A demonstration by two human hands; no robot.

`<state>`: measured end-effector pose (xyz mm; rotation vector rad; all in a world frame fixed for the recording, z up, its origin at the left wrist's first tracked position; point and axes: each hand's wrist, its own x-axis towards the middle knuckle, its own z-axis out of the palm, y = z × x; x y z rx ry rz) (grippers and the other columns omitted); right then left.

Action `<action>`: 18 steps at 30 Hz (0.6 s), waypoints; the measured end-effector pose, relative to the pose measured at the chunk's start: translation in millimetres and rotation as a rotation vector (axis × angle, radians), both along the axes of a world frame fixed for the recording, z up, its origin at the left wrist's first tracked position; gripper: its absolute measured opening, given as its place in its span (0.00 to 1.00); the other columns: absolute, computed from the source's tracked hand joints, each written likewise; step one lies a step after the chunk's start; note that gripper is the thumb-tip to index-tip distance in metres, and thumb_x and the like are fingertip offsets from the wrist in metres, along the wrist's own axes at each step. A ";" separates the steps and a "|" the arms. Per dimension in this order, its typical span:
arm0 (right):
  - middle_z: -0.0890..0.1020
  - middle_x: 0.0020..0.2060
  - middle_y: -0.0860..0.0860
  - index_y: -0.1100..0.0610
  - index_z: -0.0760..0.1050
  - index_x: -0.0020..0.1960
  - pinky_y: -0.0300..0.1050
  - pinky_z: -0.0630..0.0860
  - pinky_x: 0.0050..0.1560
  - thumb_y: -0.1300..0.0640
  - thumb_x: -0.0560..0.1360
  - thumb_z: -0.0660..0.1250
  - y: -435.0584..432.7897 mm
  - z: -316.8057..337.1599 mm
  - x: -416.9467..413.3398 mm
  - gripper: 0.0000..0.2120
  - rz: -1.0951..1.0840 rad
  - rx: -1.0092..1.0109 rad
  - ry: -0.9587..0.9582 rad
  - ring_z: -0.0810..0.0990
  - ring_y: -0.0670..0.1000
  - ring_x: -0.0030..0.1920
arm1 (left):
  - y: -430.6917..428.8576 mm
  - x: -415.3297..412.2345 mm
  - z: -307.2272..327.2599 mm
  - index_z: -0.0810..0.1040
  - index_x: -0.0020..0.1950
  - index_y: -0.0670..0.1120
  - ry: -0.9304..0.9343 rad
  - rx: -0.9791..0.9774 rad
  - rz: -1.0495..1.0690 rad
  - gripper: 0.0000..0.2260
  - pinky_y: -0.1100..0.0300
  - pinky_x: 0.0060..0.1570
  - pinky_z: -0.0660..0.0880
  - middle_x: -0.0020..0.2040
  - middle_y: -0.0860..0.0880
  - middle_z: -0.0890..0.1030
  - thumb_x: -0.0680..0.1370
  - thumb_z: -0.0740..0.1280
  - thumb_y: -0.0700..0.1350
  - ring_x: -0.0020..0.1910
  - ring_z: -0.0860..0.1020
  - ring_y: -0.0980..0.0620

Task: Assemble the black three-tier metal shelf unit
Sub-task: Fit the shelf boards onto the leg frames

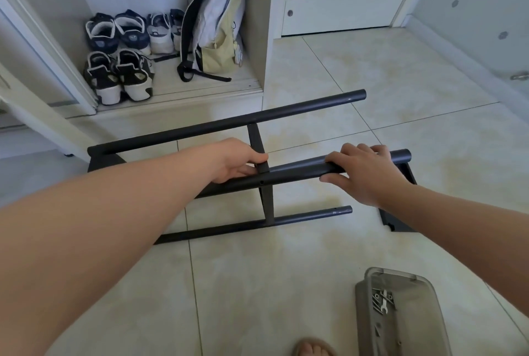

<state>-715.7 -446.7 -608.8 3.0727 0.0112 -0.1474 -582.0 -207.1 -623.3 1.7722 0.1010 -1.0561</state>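
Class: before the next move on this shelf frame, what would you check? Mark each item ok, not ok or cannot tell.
1. Right hand grips the middle pole: ok.
2. Left hand holds the crossbar at the joint: ok.
3. Crossbar seated fully in the pole: cannot tell, the hand hides it.
4. Screw in the pole's hole: not ok, it looks empty.
5. Wrench lies in the tray: ok.
6. Foot apart from the frame: ok.

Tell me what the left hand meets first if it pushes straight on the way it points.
The flat crossbar: the left hand points right, and its thumb is on it where it joins the middle tube.
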 end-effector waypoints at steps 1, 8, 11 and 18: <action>0.73 0.50 0.44 0.46 0.73 0.64 0.54 0.63 0.65 0.33 0.80 0.52 0.6 -1.1 2.8 0.24 -0.004 -0.004 0.053 0.74 0.52 0.53 | -0.4 0.2 -2.1 0.75 0.67 0.41 -0.001 0.003 0.002 0.15 0.57 0.60 0.73 0.63 0.46 0.81 0.80 0.69 0.42 0.53 0.82 0.49; 0.71 0.50 0.43 0.48 0.71 0.62 0.56 0.63 0.67 0.38 0.83 0.54 3.0 -22.9 22.9 0.18 -0.011 0.045 0.223 0.68 0.50 0.51 | 3.1 7.6 -24.7 0.66 0.75 0.40 0.001 0.035 0.047 0.26 0.57 0.54 0.72 0.68 0.46 0.78 0.79 0.71 0.41 0.52 0.82 0.49; 0.72 0.50 0.44 0.48 0.71 0.60 0.56 0.64 0.63 0.37 0.82 0.55 1.4 -33.0 24.8 0.17 -0.026 0.081 0.261 0.70 0.51 0.51 | 2.2 8.1 -31.7 0.68 0.74 0.41 0.004 0.045 0.036 0.25 0.58 0.50 0.74 0.65 0.45 0.79 0.79 0.71 0.41 0.54 0.82 0.48; 0.73 0.49 0.45 0.47 0.72 0.59 0.54 0.66 0.60 0.37 0.82 0.55 -5.4 -50.8 21.0 0.16 -0.062 0.126 0.290 0.71 0.53 0.50 | -5.5 6.2 -42.9 0.74 0.68 0.41 0.013 0.049 -0.007 0.18 0.59 0.48 0.76 0.58 0.45 0.83 0.79 0.70 0.41 0.55 0.83 0.47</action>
